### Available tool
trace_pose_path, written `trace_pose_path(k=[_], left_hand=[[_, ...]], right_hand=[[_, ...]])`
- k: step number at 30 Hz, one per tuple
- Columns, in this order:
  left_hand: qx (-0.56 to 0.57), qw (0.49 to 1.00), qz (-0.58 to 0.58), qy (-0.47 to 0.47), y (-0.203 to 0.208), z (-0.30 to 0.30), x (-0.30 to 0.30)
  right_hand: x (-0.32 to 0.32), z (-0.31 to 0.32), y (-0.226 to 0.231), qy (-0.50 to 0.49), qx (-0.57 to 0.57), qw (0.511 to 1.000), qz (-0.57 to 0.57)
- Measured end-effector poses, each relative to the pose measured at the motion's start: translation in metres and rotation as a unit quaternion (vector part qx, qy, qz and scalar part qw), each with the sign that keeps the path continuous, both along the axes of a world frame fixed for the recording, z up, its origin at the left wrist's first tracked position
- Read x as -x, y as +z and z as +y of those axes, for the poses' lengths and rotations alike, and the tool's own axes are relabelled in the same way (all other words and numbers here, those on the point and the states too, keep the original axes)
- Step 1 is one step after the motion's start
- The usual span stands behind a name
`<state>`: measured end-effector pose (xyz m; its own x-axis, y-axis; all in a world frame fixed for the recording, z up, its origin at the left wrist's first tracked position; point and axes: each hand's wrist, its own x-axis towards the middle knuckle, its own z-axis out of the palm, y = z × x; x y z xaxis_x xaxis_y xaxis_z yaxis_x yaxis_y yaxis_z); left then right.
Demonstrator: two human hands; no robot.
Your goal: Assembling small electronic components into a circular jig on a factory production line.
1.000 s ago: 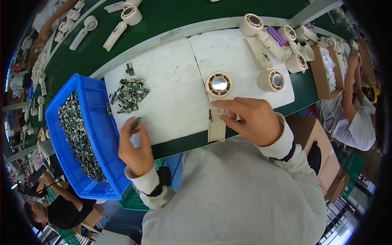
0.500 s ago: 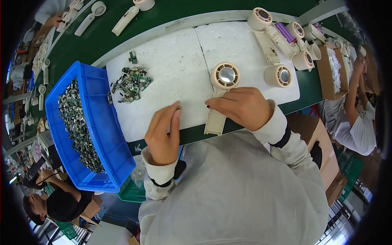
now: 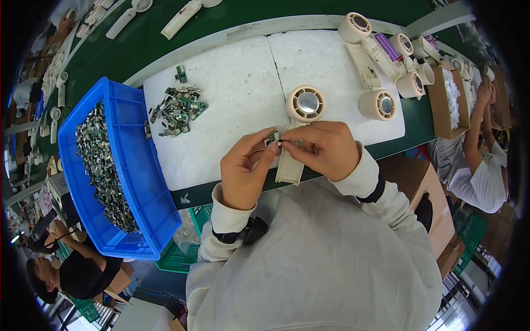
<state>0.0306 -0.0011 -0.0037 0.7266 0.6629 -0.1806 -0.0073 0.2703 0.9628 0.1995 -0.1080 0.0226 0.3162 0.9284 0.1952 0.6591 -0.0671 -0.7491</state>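
My left hand (image 3: 247, 167) pinches a small green circuit board (image 3: 274, 135) between thumb and fingers. Close against the board, the closed fingertips of my right hand (image 3: 326, 148) hold a tiny dark piece, too small to name. Under my right hand lies a cream handheld fan, its round head (image 3: 305, 103) facing up with a shiny disc in the centre. Its opened handle shell (image 3: 290, 170) points toward me and is partly hidden by my fingers. A loose pile of similar circuit boards (image 3: 179, 110) lies to the left on the white foam sheet (image 3: 237, 71).
A blue bin (image 3: 149, 182) full of circuit boards stands at the left. Several cream fan parts (image 3: 365, 66) and another fan head (image 3: 377, 105) lie at the right, beside a cardboard box (image 3: 450, 105). People work at both sides.
My left hand has moved right and up to meet my right hand, and a circuit board now shows in its fingers. My right hand has shifted slightly left and down.
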Motion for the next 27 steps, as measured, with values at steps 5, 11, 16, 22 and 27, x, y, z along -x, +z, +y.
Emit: trace_pose_path(k=[5,11,16,22,27], left_hand=[[-0.246,0.968,0.048,0.026,0.002,-0.006,-0.004],[-0.293,0.954,0.06,0.026,0.014,-0.01,-0.004],[-0.129,0.989,0.062,0.044,0.004,-0.007,0.002],[-0.04,0.999,0.016,0.007,0.0,-0.004,0.004],[-0.056,0.998,0.014,-0.007,0.003,-0.003,0.002]], right_hand=[[0.004,0.003,0.005,-0.013,0.003,1.0,-0.021],[0.003,0.002,0.0,-0.005,-0.005,1.0,-0.016],[0.0,-0.001,0.003,0.0,0.025,0.998,0.054],[0.0,-0.003,0.008,-0.028,0.037,0.994,0.095],[-0.004,-0.004,0.01,-0.016,0.041,0.993,0.109]])
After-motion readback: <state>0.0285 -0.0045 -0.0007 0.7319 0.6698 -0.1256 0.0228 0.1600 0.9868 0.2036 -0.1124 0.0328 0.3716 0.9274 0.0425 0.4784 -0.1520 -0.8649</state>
